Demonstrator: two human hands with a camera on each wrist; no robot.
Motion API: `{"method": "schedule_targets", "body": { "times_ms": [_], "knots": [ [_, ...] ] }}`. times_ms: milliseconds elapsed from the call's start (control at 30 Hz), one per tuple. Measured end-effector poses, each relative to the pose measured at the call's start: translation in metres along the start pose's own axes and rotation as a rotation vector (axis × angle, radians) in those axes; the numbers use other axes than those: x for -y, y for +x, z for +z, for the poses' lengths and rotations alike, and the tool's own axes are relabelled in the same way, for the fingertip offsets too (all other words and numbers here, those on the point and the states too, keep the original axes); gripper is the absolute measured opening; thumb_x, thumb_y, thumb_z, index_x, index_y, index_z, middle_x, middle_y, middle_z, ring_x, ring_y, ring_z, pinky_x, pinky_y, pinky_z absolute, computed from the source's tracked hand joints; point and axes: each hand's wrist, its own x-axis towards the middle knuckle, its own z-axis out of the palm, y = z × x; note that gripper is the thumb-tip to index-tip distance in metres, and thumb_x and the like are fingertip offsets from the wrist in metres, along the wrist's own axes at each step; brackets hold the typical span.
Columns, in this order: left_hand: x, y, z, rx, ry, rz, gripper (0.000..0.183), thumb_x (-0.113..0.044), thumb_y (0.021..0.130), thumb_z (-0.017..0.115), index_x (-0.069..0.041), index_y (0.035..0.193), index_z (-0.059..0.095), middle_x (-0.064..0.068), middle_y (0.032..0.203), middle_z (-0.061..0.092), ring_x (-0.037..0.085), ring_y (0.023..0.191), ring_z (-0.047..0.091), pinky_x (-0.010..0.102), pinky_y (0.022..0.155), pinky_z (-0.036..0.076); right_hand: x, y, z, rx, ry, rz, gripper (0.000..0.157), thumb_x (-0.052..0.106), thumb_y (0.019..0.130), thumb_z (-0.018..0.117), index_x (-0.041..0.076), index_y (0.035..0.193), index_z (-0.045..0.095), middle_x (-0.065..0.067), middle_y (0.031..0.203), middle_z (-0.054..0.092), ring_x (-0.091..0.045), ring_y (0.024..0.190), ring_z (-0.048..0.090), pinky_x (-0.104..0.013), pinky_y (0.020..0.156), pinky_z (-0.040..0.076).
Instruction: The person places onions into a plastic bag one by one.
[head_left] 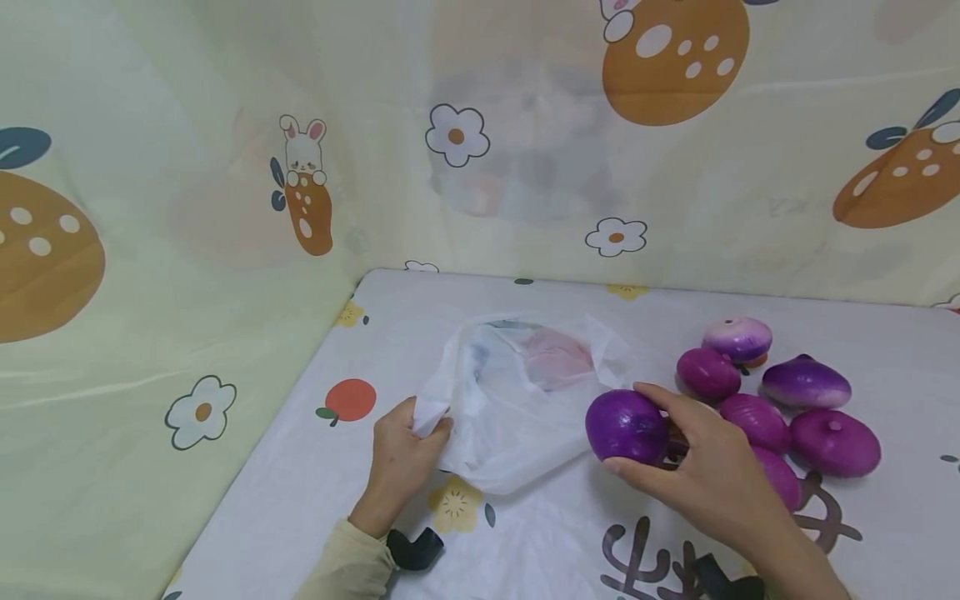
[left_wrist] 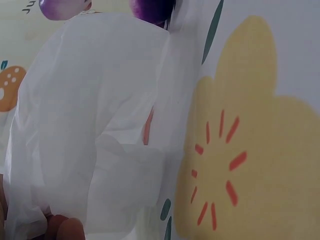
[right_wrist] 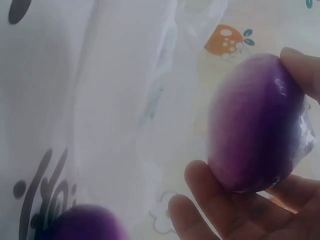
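Note:
My left hand (head_left: 405,457) pinches the left edge of a thin white plastic bag (head_left: 498,442) lying on the table, its mouth spread apart. In the left wrist view the bag (left_wrist: 95,100) fills much of the picture, with fingertips (left_wrist: 70,229) at its lower edge. A round, glossy purple onion (head_left: 624,427) is in my right hand (head_left: 712,471), gripped between thumb and fingers at the bag's right side. The right wrist view shows this onion (right_wrist: 255,125) paler on one side, with the fingers (right_wrist: 207,187) around it.
Several purple onions (head_left: 834,443) sit grouped on the table at the right, some partly behind my right hand. A patterned white cloth (head_left: 285,517) covers the table. Printed curtains (head_left: 525,192) hang behind it and along the left side.

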Motion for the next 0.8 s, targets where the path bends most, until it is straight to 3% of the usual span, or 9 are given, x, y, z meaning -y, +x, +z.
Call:
{"method": "schedule_targets", "body": {
  "times_ms": [400,800],
  "knots": [
    [-0.002,-0.001,0.000,0.002,0.002,0.001,0.007,0.001,0.081,0.077,-0.002,0.085,0.072,0.007,0.079,0.071,0.019,0.072,0.057,0.035,0.068,0.050,0.010,0.014,0.017,0.019,0.077,-0.105,0.086,0.046,0.074,0.094,0.007,0.143,0.059,-0.018,0.138,0.065,-0.034,0.108,0.073,-0.048,0.084,0.060],
    [0.000,-0.001,0.001,-0.002,-0.003,0.034,0.007,0.001,0.079,0.077,-0.002,0.084,0.072,0.006,0.077,0.070,0.018,0.071,0.058,0.033,0.067,0.050,0.019,0.026,0.028,0.053,0.080,-0.151,0.085,0.047,0.077,0.091,0.005,0.144,0.058,-0.015,0.135,0.067,-0.027,0.105,0.072,-0.047,0.086,0.060]
  ]
}}
